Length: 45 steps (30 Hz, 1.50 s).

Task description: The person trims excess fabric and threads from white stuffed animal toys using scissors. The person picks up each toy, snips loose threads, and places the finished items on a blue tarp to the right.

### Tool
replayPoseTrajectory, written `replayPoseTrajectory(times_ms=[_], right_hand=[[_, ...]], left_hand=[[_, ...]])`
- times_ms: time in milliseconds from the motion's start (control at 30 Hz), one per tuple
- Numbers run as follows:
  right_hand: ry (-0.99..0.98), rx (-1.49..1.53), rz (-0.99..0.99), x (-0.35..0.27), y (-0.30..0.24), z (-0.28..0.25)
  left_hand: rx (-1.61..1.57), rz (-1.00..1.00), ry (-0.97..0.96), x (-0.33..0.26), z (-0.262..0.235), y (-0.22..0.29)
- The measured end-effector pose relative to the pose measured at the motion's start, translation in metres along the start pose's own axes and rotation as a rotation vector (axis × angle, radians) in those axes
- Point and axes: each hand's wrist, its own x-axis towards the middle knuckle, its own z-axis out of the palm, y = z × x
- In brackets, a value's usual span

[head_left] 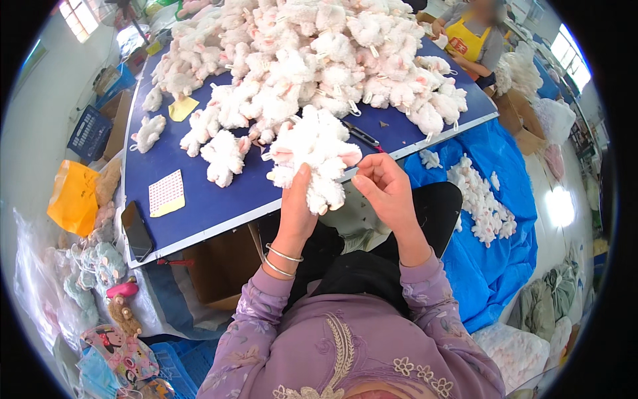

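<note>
L hand point(297, 199) grips a white plush toy point(316, 156) from below, fingers wrapped around its body, held over the table edge point(219, 219). R hand point(385, 189) beside it, fingertips pinched, probably on thread; unclear. Toy looks light, soft, squashy; best held by the body. Beyond: plush pile point(312, 60).

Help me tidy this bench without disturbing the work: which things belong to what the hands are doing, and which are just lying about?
In hand:
- white plush toy, held up by the left hand
- right hand, its fingers pinched beside the toy
- pile of white plush toys on the blue table

Lying about:
- black phone
- dotted card
- yellow bag
- scissors
</note>
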Motion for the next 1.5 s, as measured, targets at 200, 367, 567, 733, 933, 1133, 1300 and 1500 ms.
replayPoseTrajectory(times_ms=[200,367,567,733,933,1133,1300,1500], right_hand=[[0.126,-0.236,-0.153,0.001,-0.014,0.015],[0.193,0.105,0.013,0.000,0.002,-0.006],[0.293,0.163,0.012,0.001,0.001,-0.007],[0.043,-0.376,-0.344,-0.024,0.005,-0.006],[0.138,-0.439,-0.456,-0.014,0.003,0.000],[0.150,-0.119,-0.096,-0.017,-0.002,-0.008],[0.147,-0.120,0.026,-0.014,-0.009,-0.017],[0.099,-0.495,0.018,-0.015,-0.010,0.003]], left_hand=[[0.088,0.039,0.004,-0.006,0.017,-0.019],[-0.051,-0.042,0.015,-0.007,0.025,-0.009],[-0.113,-0.076,0.002,0.004,0.020,-0.013],[-0.154,-0.057,0.130,0.012,0.028,-0.011],[-0.173,-0.102,0.093,0.014,0.035,-0.018],[-0.102,0.092,0.081,0.014,0.039,-0.016],[-0.029,0.114,0.092,0.012,0.038,-0.018],[0.242,0.114,0.139,0.007,0.034,-0.026]])
